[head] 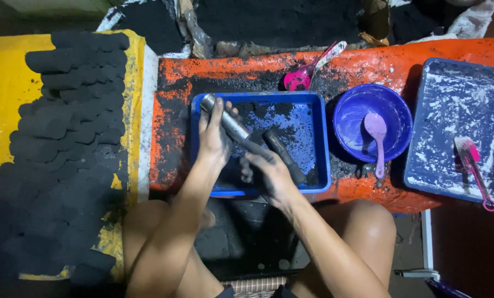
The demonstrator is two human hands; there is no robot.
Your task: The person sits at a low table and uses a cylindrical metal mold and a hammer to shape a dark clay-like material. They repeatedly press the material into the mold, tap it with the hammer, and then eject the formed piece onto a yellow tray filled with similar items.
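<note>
Left hand point(214, 140): closed round a grey metal tube point(225, 120), held slanting over the blue tray point(313, 110), upper end toward far left.
Right hand point(270, 171): fingers curled round a dark, powder-caked rod point(283, 154), just right of the tube's lower end; thumb and fingertips blackened.
Tube and rod: meeting over the tray's near-left part; whether the rod enters the tube cannot be told.
Blue tray: on the orange board point(390, 60), floor smeared with black powder, blue showing through on the right half.
Done, judged from the layout: many rows of black pressed cylinders point(73, 105) stacked on the yellow surface point(4, 88) at left, so a large batch already formed.
Left, judged likewise: loose black powder still in the tray and a heap of black powder point(274, 19) at far centre, so plenty of material not yet pressed.
Right side: purple bowl point(393, 110) with a lilac spoon point(376, 135); farther right a second blue tray point(451, 94), white-smeared, with a pink scraper point(473, 165); pink spoon point(305, 74) on the board at far centre.
Hard to make out: near-left cylinders lost in shadow; right tray cut off by the edge; tube's contents not visible.
</note>
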